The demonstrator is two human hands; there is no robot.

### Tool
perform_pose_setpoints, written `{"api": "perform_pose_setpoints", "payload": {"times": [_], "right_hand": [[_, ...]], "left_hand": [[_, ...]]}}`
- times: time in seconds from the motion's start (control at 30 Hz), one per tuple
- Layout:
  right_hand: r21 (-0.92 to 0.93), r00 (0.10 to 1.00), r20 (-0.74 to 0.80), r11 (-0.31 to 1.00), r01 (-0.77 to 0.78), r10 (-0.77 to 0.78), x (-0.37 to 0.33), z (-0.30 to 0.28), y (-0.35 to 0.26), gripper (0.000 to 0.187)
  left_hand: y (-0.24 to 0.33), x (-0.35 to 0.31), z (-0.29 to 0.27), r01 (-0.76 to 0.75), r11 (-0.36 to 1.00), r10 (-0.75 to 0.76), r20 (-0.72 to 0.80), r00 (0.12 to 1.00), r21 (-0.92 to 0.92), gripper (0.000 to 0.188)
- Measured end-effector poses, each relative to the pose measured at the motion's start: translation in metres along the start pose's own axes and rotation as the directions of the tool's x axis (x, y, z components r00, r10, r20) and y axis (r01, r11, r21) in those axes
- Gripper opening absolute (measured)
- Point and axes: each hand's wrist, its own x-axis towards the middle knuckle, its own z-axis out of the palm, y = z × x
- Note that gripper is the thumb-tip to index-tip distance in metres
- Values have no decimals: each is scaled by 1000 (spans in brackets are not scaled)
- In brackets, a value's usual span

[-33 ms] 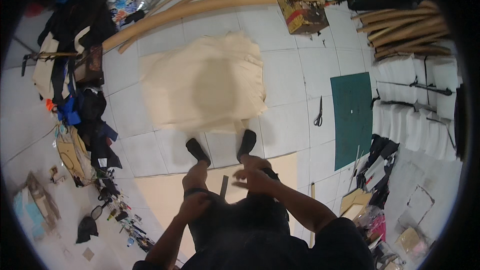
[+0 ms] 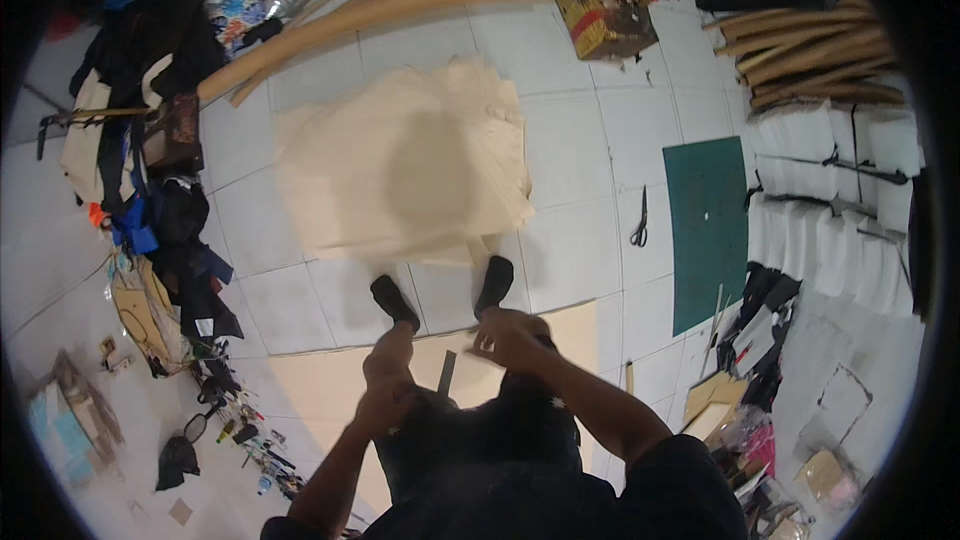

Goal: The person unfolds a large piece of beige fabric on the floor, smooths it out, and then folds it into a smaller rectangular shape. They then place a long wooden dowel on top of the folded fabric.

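My left hand [image 2: 385,403] rests on my left knee with its fingers laid along the leg, holding nothing that I can see. By my right knee is my right hand [image 2: 508,342], its fingers apart and bent, with nothing between them. A dark flat strip like a ruler [image 2: 447,372] lies between my legs on a beige sheet [image 2: 560,340]. Ahead of my black-socked feet, a stack of cream fabric [image 2: 330,175] is spread on the tiles, its right edge ragged and layered. My shadow falls across it.
Black scissors [image 2: 640,220] lie right of the stack, beside a green cutting mat [image 2: 705,240]. Long brown cardboard tubes [image 2: 400,12] cross the far side, resting by a yellow-patterned box [image 2: 604,15]. White foam-like bundles [image 2: 830,245] line the right; dark bags [image 2: 180,230] clutter the left.
My right hand has lifted slightly toward my right knee and its fingers have bent. My left hand has shifted a little up toward the left knee. The fabric and tools lie as before.
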Motion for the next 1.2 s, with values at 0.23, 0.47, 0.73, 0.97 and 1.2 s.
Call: {"api": "perform_pose_setpoints", "payload": {"times": [0.23,0.47,0.73,0.97,1.2], "right_hand": [[220,656,-84,656,-722,750,175,-74,222,116],[621,809,-279,740,-258,517,294,-89,382,98],[713,876,-312,700,-41,368,298,-87,343,55],[464,838,-535,866,186,106,280,-84,213,41],[-140,787,-567,970,199,-244,318,-54,107,47]], "left_hand": [[-35,250,-33,-225,848,336,-157,929,480,70],[-65,443,-21,-426,484,629,35,777,765,107],[-59,475,12,-407,307,707,80,702,861,111],[-28,429,9,-431,389,792,-57,607,814,125],[-36,408,-30,-800,548,804,-417,424,243,129]]}}
